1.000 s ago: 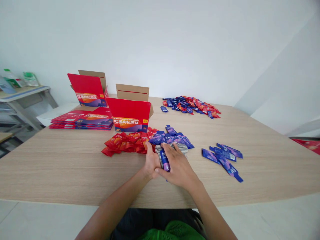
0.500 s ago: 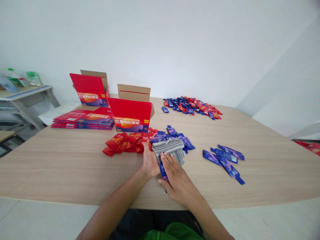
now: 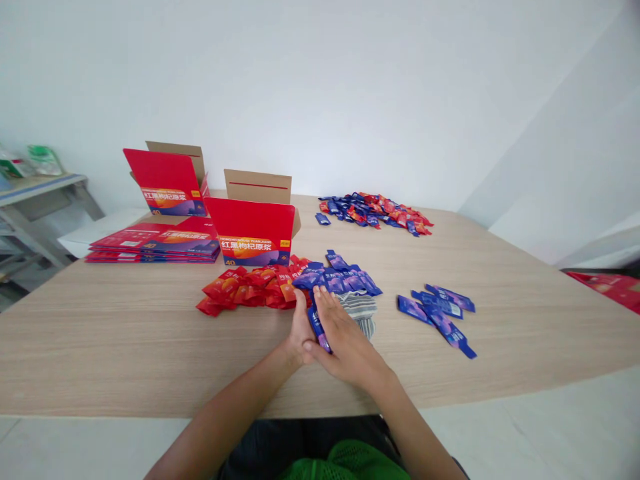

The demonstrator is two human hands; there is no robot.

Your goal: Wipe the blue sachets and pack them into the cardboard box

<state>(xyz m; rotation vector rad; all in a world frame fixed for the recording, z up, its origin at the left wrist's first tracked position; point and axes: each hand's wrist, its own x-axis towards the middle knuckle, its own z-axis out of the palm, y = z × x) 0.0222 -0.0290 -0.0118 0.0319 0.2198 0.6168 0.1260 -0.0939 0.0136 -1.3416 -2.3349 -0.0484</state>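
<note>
The nearer red open cardboard box reads "HONG HEI GOU QI YUAN JIANG", beneath it "红黑枸杞原浆" in large characters, and "40" at its lower left. The rear red open box shows "红黑枸杞原浆" too. Print on the blue foil sachets is too small to read.

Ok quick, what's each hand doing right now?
Left hand: closed, holding the stack of blue packets from its left side.
Right hand: fingers flat, clamping the same stack.

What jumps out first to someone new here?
The left hand and right hand clasp a bundle of blue sachets at the near middle of the table. Behind it a row of red sachets lies before an open red box; a mixed red-and-blue pile sits at the far edge.
</note>
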